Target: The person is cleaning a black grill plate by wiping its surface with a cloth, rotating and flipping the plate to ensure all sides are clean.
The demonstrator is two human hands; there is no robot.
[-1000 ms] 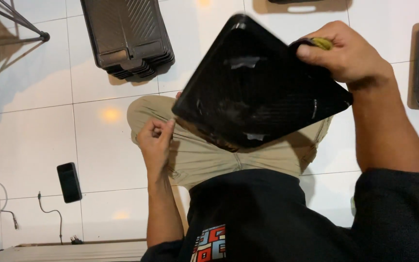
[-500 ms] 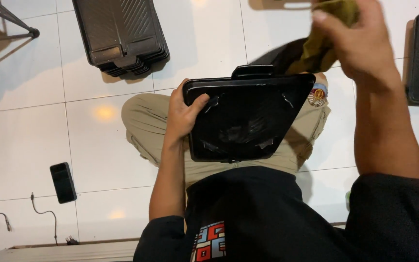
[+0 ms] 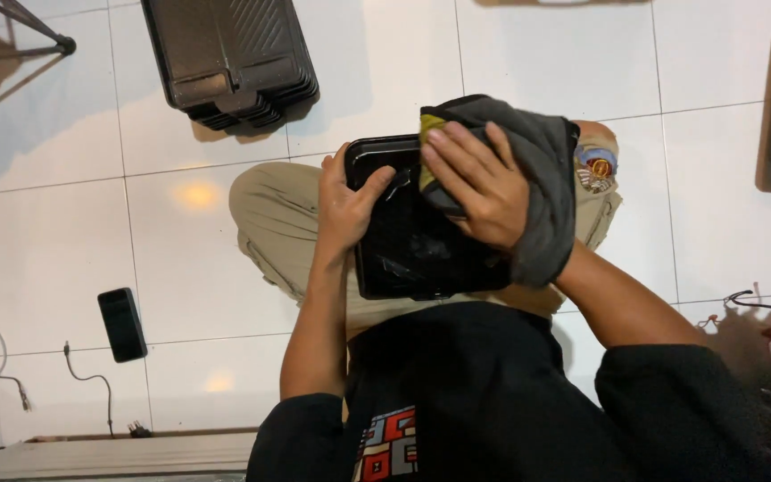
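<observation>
Black glossy rectangular plastic tray found resting on lap, over khaki trousers, seated above white tiled floor. Left hand clamped on tray's left rim, thumb curled over inner face, fingers hidden beneath. Right hand spread flat, fingers extended, pressing grey cloth with yellow patch onto tray's upper right portion; nothing pinched, cloth pinned under palm only.

Risk, as judged: tray tipping or sliding off lap if downward pressure exceeds single-sided grip; loose cloth bunching or slipping off the slick surface.

Orientation: open face upward toward camera; outline close to square, long axis not told for certain.

Also noted: stack of matching black trays well apart on floor; dark phone lying nearby
</observation>
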